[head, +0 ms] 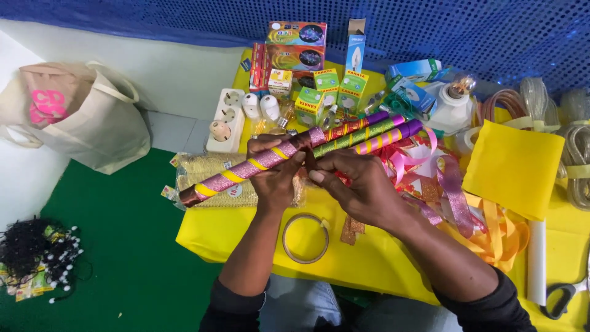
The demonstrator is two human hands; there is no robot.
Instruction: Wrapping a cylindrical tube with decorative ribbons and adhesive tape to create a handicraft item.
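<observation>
both hands grip wrapped stick.

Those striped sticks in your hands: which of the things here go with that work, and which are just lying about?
In hand:
left hand and right hand on the pink-and-yellow stick
green stick
purple stick

Lying about:
tape ring
ribbons
bulb boxes
power strip
scissors
cloth bag

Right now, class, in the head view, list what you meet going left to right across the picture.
Black bead string → cloth bag → white socket strip → left hand → right hand → yellow sheet → scissors.
</observation>
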